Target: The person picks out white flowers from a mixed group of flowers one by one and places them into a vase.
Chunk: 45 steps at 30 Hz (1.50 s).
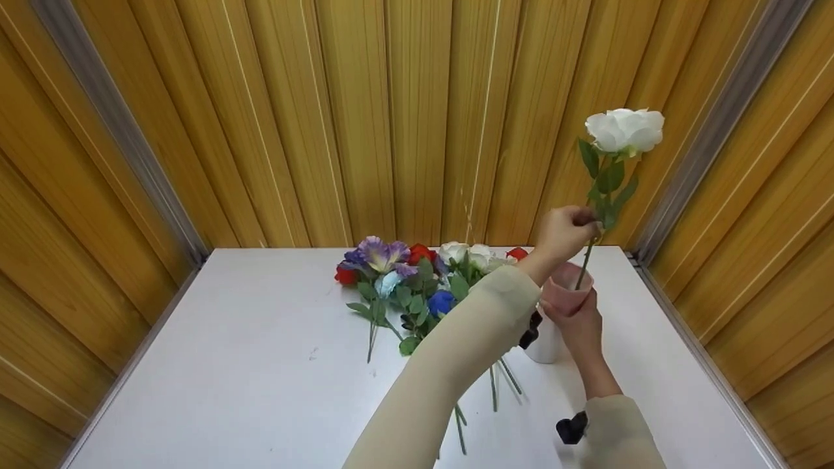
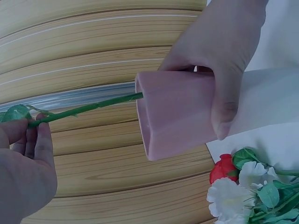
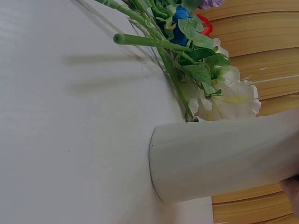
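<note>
At right, a rose is pinched by the left hand, its stem just inside a vase gripped by the right hand, which might be tipped by sideways pressure.

A white surface spreads between three walls of wood-grain panelling: far wall, left wall and right wall. Grey strips line the left corner and right corner.
</note>
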Tool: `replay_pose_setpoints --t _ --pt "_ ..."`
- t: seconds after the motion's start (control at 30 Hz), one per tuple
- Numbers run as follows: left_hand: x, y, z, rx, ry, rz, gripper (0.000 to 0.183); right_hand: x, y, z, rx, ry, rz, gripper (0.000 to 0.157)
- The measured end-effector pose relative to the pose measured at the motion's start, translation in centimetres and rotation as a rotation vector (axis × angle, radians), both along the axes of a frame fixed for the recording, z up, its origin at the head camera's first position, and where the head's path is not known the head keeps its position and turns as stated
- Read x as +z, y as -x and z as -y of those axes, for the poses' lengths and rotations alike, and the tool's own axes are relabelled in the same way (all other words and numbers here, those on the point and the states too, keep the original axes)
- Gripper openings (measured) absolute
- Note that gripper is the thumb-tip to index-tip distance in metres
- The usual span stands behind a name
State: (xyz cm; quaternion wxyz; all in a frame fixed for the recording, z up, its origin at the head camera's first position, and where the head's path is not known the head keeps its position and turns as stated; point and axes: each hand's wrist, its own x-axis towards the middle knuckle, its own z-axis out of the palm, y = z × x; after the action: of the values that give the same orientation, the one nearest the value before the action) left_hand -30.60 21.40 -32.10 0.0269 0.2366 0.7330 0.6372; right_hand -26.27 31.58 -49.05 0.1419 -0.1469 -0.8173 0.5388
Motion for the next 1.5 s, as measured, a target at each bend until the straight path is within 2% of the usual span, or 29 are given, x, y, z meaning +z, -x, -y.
replay_pose_setpoints --t 0.3,0.43,0.67,1.07,1.37,1.5 --pt "-1.0 -0.4 -0.3 -0.051 -0.012 0.030 0.017 0.1 0.1 0.0 -0.004 -0.005 -0.008 0.102" --pt "-1.4 -0.5 -0.2 -0.046 0.023 0.027 0.017 0.1 0.1 0.0 0.007 -0.002 0.004 0.101" --pt "-2.2 -0.7 -0.4 -0.027 0.106 -0.020 0.015 0.0 0.1 -0.1 -0.002 -0.054 -0.002 0.098" --pt "-3.5 -1.2 -0.3 -0.043 0.181 0.002 0.014 -0.2 0.1 0.1 -0.003 -0.084 -0.046 0.098" --pt "-4.2 -1.5 -0.2 -0.018 0.298 -0.076 0.015 -0.3 0.2 0.2 -0.018 -0.159 -0.076 0.093" --pt "-4.4 -1.6 -0.2 -0.019 0.346 -0.077 0.015 -0.5 0.1 0.3 -0.044 -0.194 -0.073 0.090"
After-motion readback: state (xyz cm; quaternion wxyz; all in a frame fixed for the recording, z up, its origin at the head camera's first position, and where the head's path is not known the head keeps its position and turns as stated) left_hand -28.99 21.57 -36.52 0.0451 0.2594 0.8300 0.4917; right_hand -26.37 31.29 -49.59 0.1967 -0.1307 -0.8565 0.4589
